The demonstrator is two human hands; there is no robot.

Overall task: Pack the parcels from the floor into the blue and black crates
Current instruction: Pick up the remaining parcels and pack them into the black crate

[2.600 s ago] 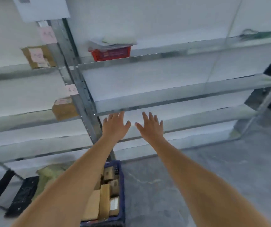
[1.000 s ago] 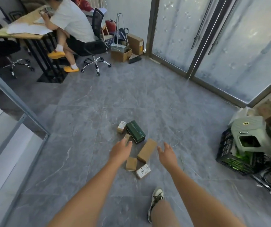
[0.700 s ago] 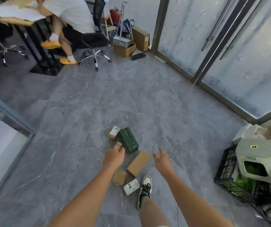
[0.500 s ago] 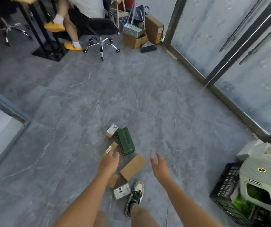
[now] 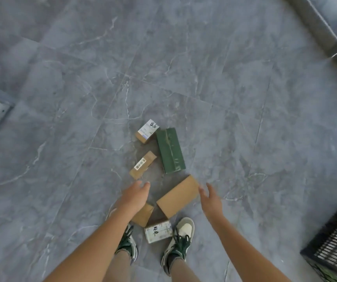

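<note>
**Parcels Down, Hands Closing In**

Grey marbled floor (image 5: 204,78), wide tiles, a black crate (image 5: 334,239) cut off at the right edge. Six parcels scattered just ahead of two sneakers (image 5: 180,239): labelled small box (image 5: 147,131) farthest, green box (image 5: 170,150) just right of it, slim labelled carton (image 5: 142,164) to the left, large kraft box (image 5: 178,196) in the middle, small kraft box (image 5: 143,214) partly under the left forearm, white-labelled box (image 5: 159,231) between the shoes.

Left hand (image 5: 136,195) spread and released, holding nothing, poised over the small kraft box. Right hand (image 5: 210,200) likewise relaxed and empty, fingertips just beside the large kraft box's far right corner.

Judged light, stiff cardboard, dry enough not to slip, corners likely to crush under a hard squeeze. Best hold on the large one: palms on opposite long sides. Small ones: a one-handed pinch across the narrow faces.
</note>
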